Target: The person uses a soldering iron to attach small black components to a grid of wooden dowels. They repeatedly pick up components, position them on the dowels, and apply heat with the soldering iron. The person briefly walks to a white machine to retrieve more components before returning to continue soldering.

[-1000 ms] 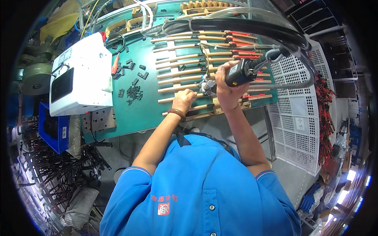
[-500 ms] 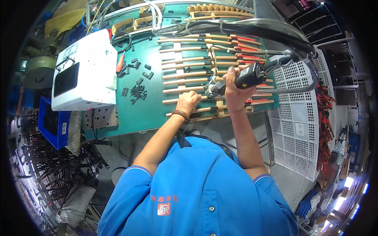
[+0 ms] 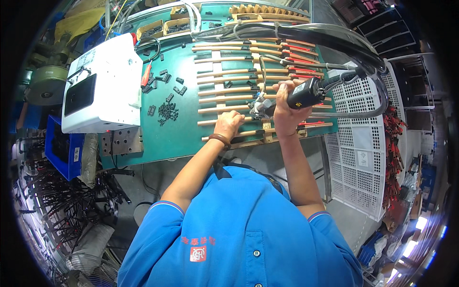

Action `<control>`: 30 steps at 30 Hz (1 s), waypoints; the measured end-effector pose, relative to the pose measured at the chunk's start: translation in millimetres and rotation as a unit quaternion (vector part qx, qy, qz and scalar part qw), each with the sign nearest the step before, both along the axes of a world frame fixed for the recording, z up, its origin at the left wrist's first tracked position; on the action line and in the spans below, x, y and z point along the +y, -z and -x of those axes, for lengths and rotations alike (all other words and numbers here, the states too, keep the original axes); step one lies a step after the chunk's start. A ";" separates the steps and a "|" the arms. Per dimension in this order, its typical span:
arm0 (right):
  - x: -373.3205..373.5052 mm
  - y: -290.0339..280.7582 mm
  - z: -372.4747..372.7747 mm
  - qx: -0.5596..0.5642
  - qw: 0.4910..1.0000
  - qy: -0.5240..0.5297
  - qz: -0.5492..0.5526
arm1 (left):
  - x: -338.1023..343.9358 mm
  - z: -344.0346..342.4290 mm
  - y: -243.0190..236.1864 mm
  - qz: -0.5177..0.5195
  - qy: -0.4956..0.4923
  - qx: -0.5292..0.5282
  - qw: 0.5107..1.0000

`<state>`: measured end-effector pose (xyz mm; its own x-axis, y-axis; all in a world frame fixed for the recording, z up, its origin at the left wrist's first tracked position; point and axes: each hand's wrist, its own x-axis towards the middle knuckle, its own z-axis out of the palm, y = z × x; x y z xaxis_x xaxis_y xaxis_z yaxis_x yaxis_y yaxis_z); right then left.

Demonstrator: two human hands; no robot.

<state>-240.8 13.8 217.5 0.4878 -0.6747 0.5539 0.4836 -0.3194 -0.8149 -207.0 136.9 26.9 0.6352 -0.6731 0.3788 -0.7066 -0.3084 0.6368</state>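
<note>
My right hand (image 3: 289,110) is wrapped round a black powered screwdriver (image 3: 306,93) with cables and a clear hose behind it. The tool's metal head (image 3: 261,106) sits over the rows of wooden sticks (image 3: 220,100), close to the nearer ones. Beside the tool head, my left hand (image 3: 229,124) is closed with its fingers on a wooden stick near the front; its fingertips are partly hidden. Black clips sit along the sticks, and their right ends are red. A brown bracelet circles my left wrist.
Loose black clips (image 3: 165,78) and a pile of small dark screws (image 3: 168,114) lie on the green table (image 3: 181,138). A white machine (image 3: 103,91) stands at the left. White perforated crates (image 3: 356,143) are on the right; thick hoses (image 3: 330,36) arch overhead.
The screwdriver and my right hand have shifted very slightly, the tool head tilting a little. My left hand stays at the same stick.
</note>
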 end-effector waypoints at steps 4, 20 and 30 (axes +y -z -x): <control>-2.5 10.0 5.2 0.070 0.997 0.023 0.032 | 1.5 2.4 0.0 -0.025 -0.005 -0.001 1.000; -24.2 -113.1 -9.6 0.033 0.999 0.017 -0.034 | 11.8 -1.8 -24.8 0.071 -0.021 -0.052 0.996; -22.7 -95.3 11.2 0.083 0.994 0.037 -0.057 | 195.8 -66.4 -8.3 0.089 -0.434 0.174 0.879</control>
<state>-252.0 -8.8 312.8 0.5126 -0.7662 0.3876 0.3189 -0.2492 -0.9144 -140.6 332.7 35.2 0.9789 0.1728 0.1094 -0.0063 -0.5090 0.8607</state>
